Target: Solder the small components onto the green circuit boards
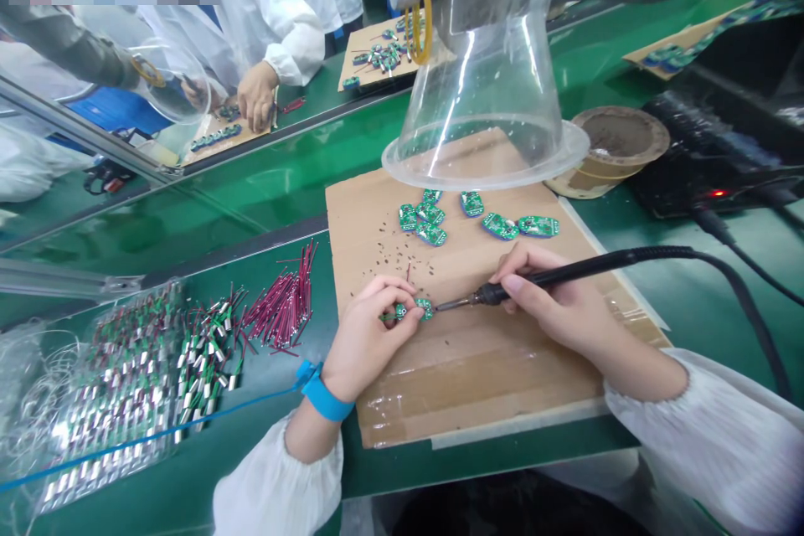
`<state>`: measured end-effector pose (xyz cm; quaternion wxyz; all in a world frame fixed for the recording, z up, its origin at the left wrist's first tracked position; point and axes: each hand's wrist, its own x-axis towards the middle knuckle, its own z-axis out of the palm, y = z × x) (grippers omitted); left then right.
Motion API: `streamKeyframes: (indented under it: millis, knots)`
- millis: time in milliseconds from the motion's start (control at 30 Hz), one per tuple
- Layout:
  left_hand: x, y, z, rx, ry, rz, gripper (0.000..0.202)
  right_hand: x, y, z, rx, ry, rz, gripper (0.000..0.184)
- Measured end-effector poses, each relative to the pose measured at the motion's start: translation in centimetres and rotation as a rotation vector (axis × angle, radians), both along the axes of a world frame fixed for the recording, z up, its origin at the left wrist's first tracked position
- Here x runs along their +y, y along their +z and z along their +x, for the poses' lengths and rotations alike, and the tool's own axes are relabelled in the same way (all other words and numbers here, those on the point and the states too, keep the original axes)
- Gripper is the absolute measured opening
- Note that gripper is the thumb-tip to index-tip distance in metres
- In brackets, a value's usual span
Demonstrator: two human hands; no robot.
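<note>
The left hand (370,339) pinches a small green circuit board (409,311) while the right hand (553,301) holds a soldering iron (502,292), its tip just beside the board; the hands are close but apart, above a cardboard sheet (477,377). If the board slips in the pinch, the hot tip could burn that hand or damage the board

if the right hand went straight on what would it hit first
The soldering iron in the right hand would probably meet the small green circuit board in the left hand first; depth is unclear.
</note>
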<state>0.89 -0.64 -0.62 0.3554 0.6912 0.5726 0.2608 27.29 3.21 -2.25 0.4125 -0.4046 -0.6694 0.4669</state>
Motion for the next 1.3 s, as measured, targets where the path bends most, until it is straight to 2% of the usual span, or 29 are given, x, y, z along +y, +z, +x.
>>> streamKeyframes:
  millis: [233,467,767,967,1300]
  knots:
    - [0.11,0.01,-0.09,0.005,0.01,-0.019,0.01,0.07,-0.41,0.03,-0.021,0.01,0.03,0.02]
    - [0.33,0.38,-0.4,-0.038,-0.047,-0.031,0.003,0.08,-0.12,0.0,-0.018,0.028,0.045,0.021]
    - [0.36,0.3,-0.38,-0.046,-0.068,-0.048,0.004,0.07,-0.47,0.17,-0.015,0.009,0.02,0.022]
    - [0.46,0.3,-0.44,-0.039,-0.083,-0.038,0.005,0.08,-0.12,0.02,0.06,-0.011,-0.033,0.023]
    - [0.51,0.21,-0.45,-0.038,-0.085,-0.044,0.006,-0.03,-0.01,0.14,0.065,-0.005,-0.045,0.024]
